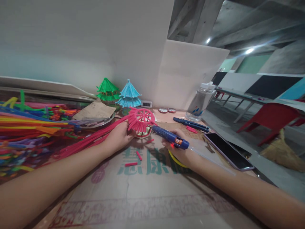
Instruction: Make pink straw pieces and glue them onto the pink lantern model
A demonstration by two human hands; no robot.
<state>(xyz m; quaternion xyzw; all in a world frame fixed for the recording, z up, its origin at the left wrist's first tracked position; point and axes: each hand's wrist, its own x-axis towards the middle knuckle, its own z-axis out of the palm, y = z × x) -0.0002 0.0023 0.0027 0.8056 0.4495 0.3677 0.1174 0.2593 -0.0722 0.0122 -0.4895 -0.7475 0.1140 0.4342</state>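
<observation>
My left hand [121, 135] is closed on the edge of a pink ring-shaped piece [141, 120] with spokes inside and short strips along its left side. Blue hot glue gun [166, 134] is in my right hand [177, 147]; its tip touches or nearly touches the pink piece's lower right, and a clear glue stick [205, 156] trails from its back. Long pink strips [88, 143] run left from beside my left hand. Short pink bits [131, 164] lie on the printed cardboard [128, 197] below.
Green [107, 90] and blue [129, 93] tiered paper-like roofs stand behind. Colourful strips [30, 127] fill the left. Rightward are a clear bottle [199, 103], a dark blue cutter [190, 124], a phone [227, 151] and yellow tape [176, 160] under my right hand.
</observation>
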